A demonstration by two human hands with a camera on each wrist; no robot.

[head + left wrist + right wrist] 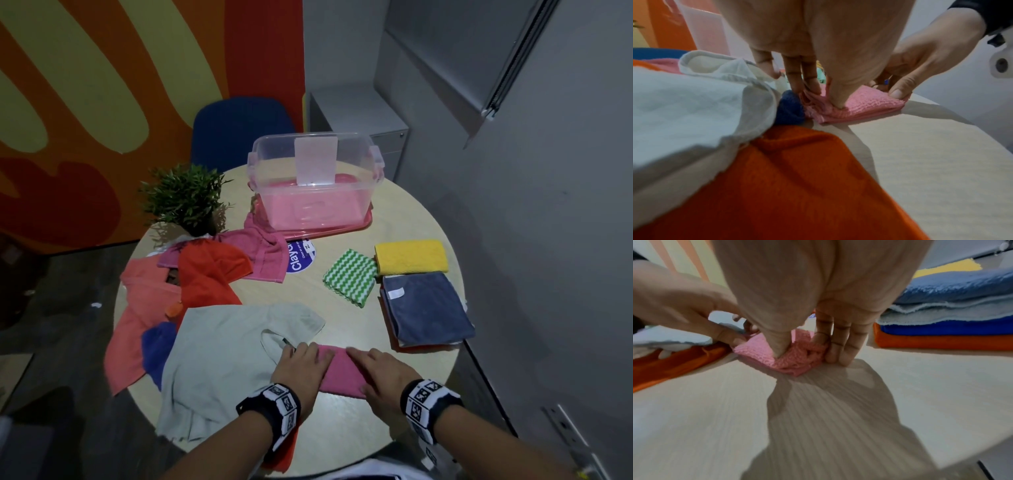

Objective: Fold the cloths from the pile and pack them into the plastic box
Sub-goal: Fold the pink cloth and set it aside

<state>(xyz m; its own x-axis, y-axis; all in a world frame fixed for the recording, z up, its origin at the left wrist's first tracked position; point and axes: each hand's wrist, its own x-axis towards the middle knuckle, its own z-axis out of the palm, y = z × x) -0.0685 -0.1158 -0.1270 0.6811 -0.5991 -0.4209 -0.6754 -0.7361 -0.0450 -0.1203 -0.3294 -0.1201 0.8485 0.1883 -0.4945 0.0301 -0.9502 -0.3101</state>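
Observation:
A small folded pink cloth (339,371) (869,104) (756,348) lies near the front edge of the round table (342,428). My left hand (305,356) (824,95) pinches its left end, thumb on top and fingers behind. At the other end my right hand (370,366) (807,352) pinches bunched fabric between thumb and fingers. The unfolded pile spreads to the left: a pale grey cloth (222,359), an orange-red cloth (205,274), a salmon one (144,308) and a blue one (157,346). The clear plastic box (270,161) stands open at the back on its pink lid.
Folded cloths lie at the right: a green zigzag one (351,275), a yellow one (411,257) and a grey-blue topped stack (424,308). A potted plant (185,195) stands at the back left. A blue chair (239,126) is behind the table. An orange cloth (797,186) lies under my left wrist.

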